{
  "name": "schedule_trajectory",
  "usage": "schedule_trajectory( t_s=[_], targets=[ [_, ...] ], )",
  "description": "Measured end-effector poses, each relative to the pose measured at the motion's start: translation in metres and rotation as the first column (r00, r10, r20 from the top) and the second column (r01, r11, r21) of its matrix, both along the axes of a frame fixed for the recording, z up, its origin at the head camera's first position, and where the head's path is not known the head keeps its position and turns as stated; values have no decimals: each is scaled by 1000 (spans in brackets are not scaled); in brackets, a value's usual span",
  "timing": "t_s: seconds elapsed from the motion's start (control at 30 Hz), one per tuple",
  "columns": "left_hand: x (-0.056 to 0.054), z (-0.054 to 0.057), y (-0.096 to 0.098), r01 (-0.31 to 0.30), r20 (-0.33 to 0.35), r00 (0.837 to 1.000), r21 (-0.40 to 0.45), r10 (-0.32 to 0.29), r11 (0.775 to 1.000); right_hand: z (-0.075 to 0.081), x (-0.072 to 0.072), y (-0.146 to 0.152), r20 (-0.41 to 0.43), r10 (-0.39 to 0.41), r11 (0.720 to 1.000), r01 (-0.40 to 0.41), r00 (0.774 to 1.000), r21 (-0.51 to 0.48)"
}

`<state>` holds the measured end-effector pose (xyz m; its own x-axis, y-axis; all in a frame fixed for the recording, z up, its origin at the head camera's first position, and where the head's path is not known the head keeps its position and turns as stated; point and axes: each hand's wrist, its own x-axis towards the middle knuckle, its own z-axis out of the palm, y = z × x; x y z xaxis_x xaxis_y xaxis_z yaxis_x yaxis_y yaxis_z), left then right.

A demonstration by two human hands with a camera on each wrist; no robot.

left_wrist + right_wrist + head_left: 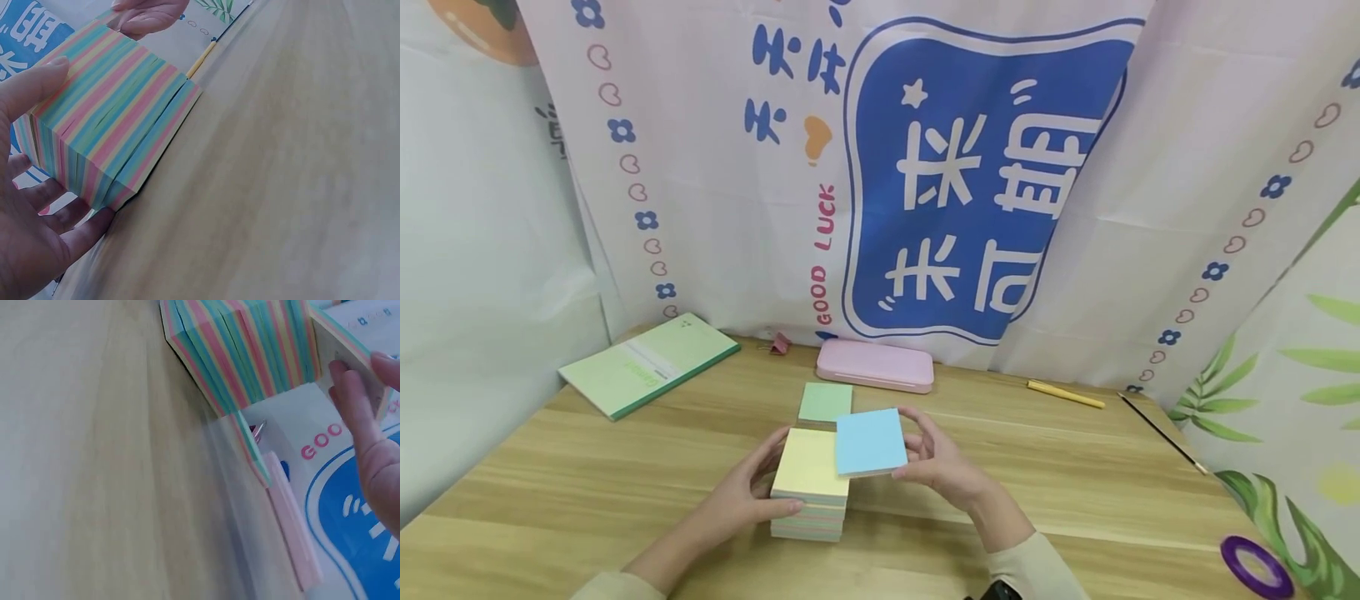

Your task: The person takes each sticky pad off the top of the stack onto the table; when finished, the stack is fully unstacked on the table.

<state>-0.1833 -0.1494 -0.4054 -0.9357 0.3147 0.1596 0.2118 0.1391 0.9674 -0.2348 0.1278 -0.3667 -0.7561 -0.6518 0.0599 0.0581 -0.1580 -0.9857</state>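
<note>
Gripping stack (810, 482), left hand (751, 486); pinching pad (871, 442), right hand (942, 463).

A clip (780, 343) lies between the notebook (651, 364) and pink case (875, 365).

Left hand (748, 487) is gripping, right hand (943, 467) is pinching.
The left thumb (34, 87) is opposing spread fingers (87, 236); the right thumb (387, 370) is facing its fingertips (342, 374); both forearms (673, 540) are angling inward.
</note>
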Motion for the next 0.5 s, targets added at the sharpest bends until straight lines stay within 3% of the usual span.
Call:
schedule_trajectory(
  t_s=[0.27, 0.5],
  targets=[
    [0, 0, -1, 25, -25, 999, -6, -25, 1000, -14, -27, 12, 154, -114, 986, 131, 982, -105],
    [0, 0, -1, 28, -31, 999, -9, -28, 1000, -33, -56, 15, 250, -233, 966, 253, 940, -51]
  ],
)
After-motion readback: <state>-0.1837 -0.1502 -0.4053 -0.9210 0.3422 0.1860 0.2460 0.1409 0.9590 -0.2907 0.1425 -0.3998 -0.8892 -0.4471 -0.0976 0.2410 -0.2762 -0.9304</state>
